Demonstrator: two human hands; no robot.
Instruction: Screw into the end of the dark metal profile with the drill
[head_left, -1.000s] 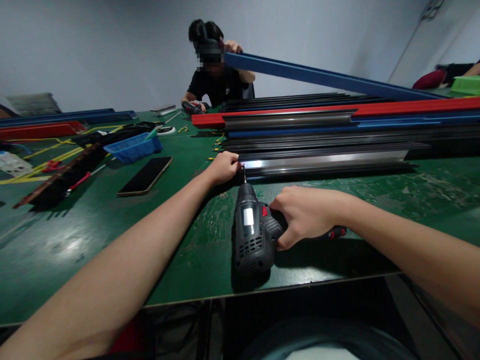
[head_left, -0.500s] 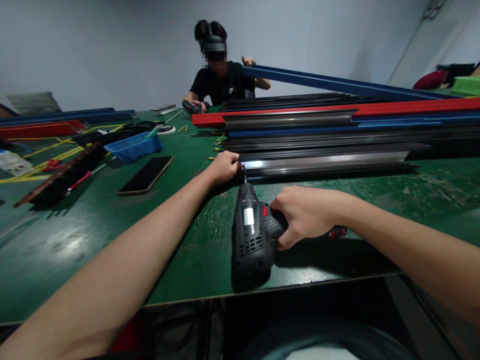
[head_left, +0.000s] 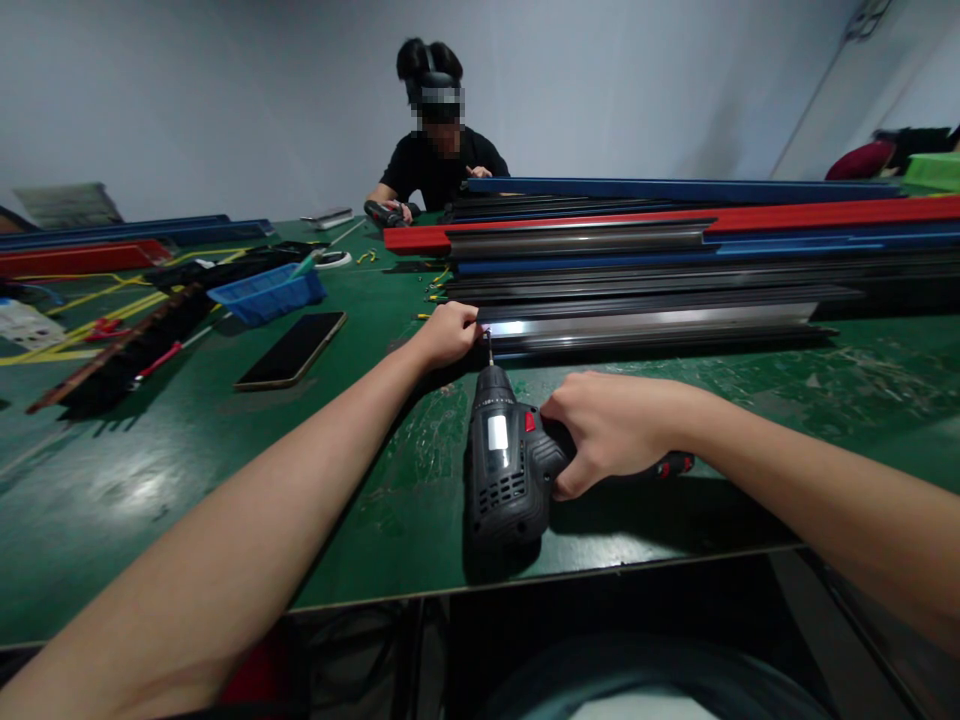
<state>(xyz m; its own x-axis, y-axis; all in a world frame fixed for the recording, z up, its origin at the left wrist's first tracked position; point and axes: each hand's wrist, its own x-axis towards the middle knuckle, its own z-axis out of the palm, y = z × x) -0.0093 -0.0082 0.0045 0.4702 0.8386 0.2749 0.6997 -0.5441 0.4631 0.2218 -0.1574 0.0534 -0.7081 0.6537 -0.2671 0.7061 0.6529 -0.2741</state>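
My right hand (head_left: 611,430) is wrapped round the handle of a black power drill (head_left: 510,470) with a red switch. The drill lies low over the green table (head_left: 397,500), its bit pointing away from me at the left end of a shiny metal profile (head_left: 645,322). A bright light falls on that end. My left hand (head_left: 448,335) is closed at the same end, beside the bit tip; what its fingertips pinch is too small to make out.
Red (head_left: 787,212), blue and dark profiles lie behind the near one. A phone (head_left: 291,350), a blue basket (head_left: 270,294) and yellow cables are at the left. Across the table a person (head_left: 442,150) holds a blue profile (head_left: 675,189) and another drill (head_left: 386,213).
The person across the table has lowered the raised end of the blue profile onto the pile. My hands and drill look the same.
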